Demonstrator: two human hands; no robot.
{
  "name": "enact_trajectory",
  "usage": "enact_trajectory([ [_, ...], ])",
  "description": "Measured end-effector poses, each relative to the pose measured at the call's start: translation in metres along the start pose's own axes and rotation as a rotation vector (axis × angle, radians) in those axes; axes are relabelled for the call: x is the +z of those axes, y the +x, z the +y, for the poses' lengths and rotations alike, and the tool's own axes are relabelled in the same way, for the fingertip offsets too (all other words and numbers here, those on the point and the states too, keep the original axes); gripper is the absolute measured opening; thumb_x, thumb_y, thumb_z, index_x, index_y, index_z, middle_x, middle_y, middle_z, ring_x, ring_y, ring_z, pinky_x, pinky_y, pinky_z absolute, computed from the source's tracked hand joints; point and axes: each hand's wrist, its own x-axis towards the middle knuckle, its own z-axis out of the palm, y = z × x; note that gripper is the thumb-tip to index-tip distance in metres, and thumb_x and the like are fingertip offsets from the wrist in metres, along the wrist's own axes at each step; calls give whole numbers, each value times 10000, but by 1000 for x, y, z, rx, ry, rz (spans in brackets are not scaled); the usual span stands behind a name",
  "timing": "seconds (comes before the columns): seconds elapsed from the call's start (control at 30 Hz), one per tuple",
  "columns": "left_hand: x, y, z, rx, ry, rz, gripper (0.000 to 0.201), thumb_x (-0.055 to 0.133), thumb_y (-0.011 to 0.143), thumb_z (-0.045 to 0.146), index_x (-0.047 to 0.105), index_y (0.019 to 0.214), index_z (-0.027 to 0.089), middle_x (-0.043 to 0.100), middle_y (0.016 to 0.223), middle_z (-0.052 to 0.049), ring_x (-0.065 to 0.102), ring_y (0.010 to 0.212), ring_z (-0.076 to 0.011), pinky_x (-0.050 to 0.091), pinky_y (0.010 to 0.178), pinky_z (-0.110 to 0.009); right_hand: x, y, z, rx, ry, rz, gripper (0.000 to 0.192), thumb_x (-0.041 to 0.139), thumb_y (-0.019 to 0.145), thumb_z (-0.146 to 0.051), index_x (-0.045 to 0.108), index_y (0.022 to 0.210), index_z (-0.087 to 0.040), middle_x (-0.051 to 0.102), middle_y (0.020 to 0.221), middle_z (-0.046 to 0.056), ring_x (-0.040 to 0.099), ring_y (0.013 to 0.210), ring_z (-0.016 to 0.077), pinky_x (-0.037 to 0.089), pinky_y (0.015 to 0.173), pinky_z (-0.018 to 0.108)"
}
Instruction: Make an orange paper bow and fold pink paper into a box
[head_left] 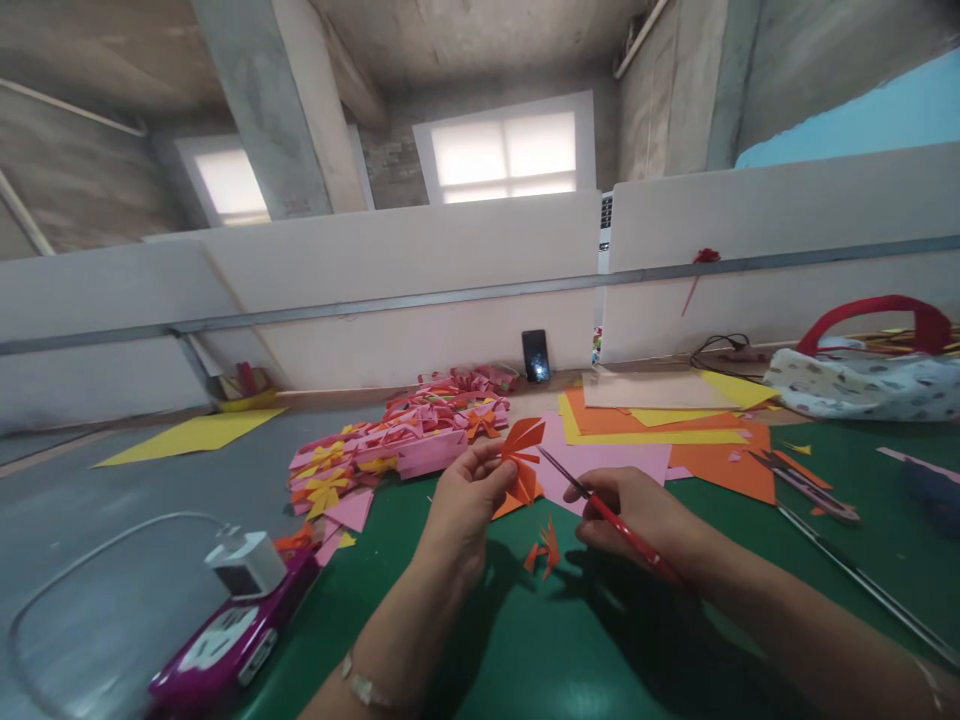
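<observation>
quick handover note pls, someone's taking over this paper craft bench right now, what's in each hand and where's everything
Left hand: pinches a folded orange paper piece, held up above the green mat.
Right hand: grips a red-handled tool, its dark tip pointing at the orange piece.
Small orange scraps lie on the mat under the hands.
Done: a pile of pink pieces with bows sits left of the hands.
Left: stacked pink, orange and yellow sheets behind the hands look unused; scissors lie to the right.
</observation>
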Motion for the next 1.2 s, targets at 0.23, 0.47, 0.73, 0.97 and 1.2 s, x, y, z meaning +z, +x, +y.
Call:
enact_trajectory([
  [0.23, 6, -6, -7, -181, -34, -118, 158, 632, 662, 18, 613, 774, 128, 672, 694, -31, 608, 585, -86, 469, 577, -176, 4, -3, -7, -15, 517, 190, 458, 708, 612, -283, 533, 1018, -162, 623, 808, 27, 599, 748, 161, 454, 672, 263],
  [0.47, 5, -8, -14, -222, 25, -218, 140, 697, 630, 74, 635, 741, 133, 667, 726, -26, 606, 624, -83, 450, 612, -176, 10, -1, -5, -116, 449, 204, 229, 646, 689, -285, 584, 866, -154, 568, 700, -8, 538, 635, 123, 417, 582, 230],
  [0.73, 5, -8, -11, -289, 39, -281, 117, 673, 682, 153, 647, 797, 148, 653, 750, -29, 579, 589, -60, 427, 551, -148, 8, -1, -13, -77, 429, 203, 169, 596, 660, -191, 560, 818, -143, 523, 640, -28, 489, 582, 105, 393, 551, 216],
  [0.97, 9, -9, -10, -280, 39, -183, 63, 616, 717, 121, 593, 665, 148, 596, 584, -1, 535, 485, -64, 417, 463, -152, 10, -2, -16, -34, 420, 180, 174, 565, 597, -124, 540, 766, -158, 497, 627, -44, 459, 558, 88, 360, 527, 198],
  [1.2, -1, 0, -5, -184, 104, -69, 69, 659, 684, 171, 613, 733, 158, 629, 660, -2, 563, 558, -73, 425, 522, -165, 10, -3, -14, 52, 443, 160, 309, 583, 628, -187, 528, 932, -171, 479, 618, -57, 400, 461, 65, 307, 443, 198],
])
